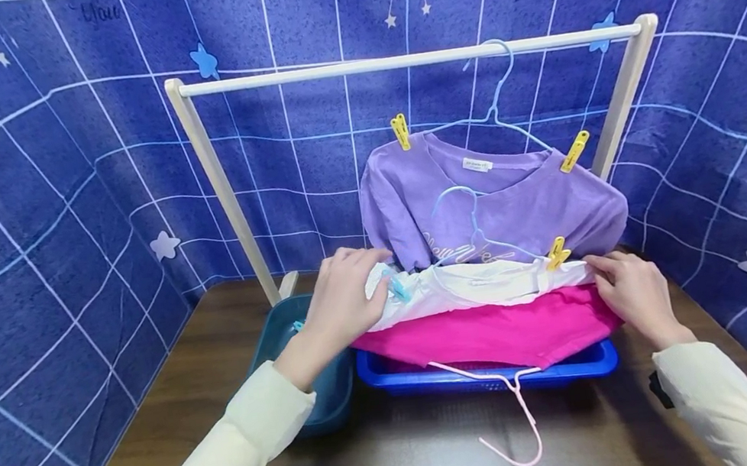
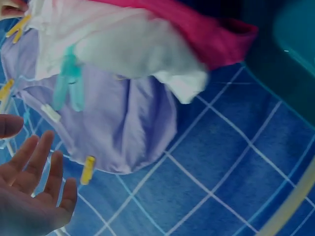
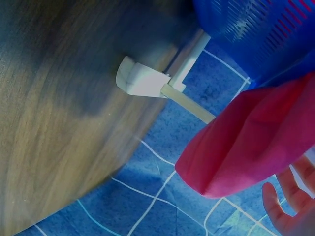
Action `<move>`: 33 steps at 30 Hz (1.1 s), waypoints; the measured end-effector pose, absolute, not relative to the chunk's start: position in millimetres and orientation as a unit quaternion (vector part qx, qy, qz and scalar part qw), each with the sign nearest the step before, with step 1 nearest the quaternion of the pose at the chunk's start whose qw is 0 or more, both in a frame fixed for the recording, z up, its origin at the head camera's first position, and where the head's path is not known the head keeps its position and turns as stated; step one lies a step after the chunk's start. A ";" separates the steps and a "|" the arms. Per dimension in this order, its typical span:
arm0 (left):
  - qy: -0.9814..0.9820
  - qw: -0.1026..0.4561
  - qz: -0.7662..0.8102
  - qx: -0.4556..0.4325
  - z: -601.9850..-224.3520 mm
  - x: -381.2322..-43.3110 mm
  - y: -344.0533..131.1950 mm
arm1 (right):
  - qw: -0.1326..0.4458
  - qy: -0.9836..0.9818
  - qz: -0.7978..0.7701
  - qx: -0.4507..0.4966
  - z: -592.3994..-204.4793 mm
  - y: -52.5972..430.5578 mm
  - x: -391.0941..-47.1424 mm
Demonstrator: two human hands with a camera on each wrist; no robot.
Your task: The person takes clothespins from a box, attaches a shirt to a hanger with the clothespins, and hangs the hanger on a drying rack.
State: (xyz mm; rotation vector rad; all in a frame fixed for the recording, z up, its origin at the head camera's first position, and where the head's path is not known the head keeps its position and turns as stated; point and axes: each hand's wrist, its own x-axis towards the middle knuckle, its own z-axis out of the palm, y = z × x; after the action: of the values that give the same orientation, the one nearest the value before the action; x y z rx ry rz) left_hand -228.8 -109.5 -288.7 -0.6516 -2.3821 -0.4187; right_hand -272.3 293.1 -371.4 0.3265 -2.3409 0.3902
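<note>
A white shirt lies over a bright pink garment, with a light blue hanger in its neck. One teal clothespin sits at its left shoulder and a yellow clothespin at its right. My left hand is beside the teal clothespin; the left wrist view shows its fingers spread, apart from the clothespin. At the shirt's right end, my right hand pinches the white cloth. The pink garment hangs in front of that hand's fingers in the right wrist view.
Behind, a purple shirt hangs by yellow clothespins from a hanger on the rack's white bar. A blue basket stands under the clothes, with a teal bin to its left. A pink hanger sticks out toward me over the wooden table.
</note>
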 end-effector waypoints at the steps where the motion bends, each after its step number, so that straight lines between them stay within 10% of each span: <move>1: -0.906 0.310 -0.158 -0.243 -291.0 -229.2 -113.0 | 0.365 -0.910 0.152 0.127 -371.5 293.0 -272.3; 33: -0.945 0.226 -0.124 -0.199 -351.4 -242.8 -136.0 | 0.372 -0.907 0.146 0.131 -369.6 292.0 -271.3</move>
State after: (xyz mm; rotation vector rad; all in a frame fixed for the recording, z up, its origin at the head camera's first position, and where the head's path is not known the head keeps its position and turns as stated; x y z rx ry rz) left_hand -242.8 -136.0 -351.4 -0.5494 -2.6063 -0.3417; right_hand -271.3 292.0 -369.6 0.3347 -2.3256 0.3738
